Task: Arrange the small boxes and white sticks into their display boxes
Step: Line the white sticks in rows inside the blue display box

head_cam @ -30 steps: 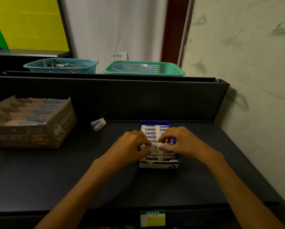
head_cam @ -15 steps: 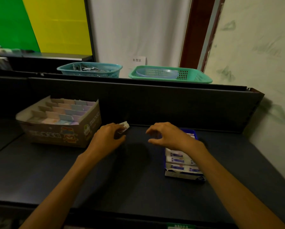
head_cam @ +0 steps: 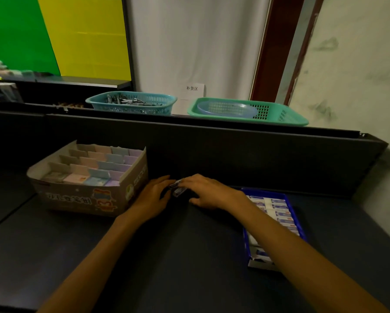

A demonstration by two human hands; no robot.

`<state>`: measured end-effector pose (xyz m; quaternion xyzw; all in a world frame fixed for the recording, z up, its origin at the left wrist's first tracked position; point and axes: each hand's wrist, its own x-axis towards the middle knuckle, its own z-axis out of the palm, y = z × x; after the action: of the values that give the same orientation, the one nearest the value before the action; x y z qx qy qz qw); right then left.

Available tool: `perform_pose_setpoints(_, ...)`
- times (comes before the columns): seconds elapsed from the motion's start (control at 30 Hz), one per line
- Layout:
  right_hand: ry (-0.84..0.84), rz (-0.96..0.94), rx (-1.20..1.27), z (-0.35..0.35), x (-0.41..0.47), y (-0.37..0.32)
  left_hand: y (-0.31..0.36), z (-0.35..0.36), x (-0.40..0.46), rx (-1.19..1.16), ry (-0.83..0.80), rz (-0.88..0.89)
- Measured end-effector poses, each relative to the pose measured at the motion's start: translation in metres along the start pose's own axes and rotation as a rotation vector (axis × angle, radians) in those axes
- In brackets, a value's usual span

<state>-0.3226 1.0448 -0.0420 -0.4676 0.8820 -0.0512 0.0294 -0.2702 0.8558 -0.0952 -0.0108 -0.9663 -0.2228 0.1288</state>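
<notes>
While hands pinch stick, blue box holds sticks.

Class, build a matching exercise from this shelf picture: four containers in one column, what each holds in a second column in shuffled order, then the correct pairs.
Column 1
1. blue display box
2. cardboard display box
3. teal basket
4. green basket

Column 2
A. pale round dish
B. pastel packs in rows
C. white sticks with blue labels
D. grey metal pieces

Pairs: 1-C, 2-B, 3-D, 4-A
</notes>
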Motion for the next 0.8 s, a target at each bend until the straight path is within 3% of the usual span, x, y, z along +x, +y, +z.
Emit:
perform_pose_setpoints(0.37, 0.044, 0.017, -0.032, 0.004, 0.009, 0.008, 0.006, -0.004, 0.022, 0.006, 0.083, 0.063)
perform_pose_setpoints(0.8, -0.026, 0.126, 0.099, -0.004, -0.035, 0.015, 0.014, -0.01, 0.017, -0.23, -0.164, -0.058)
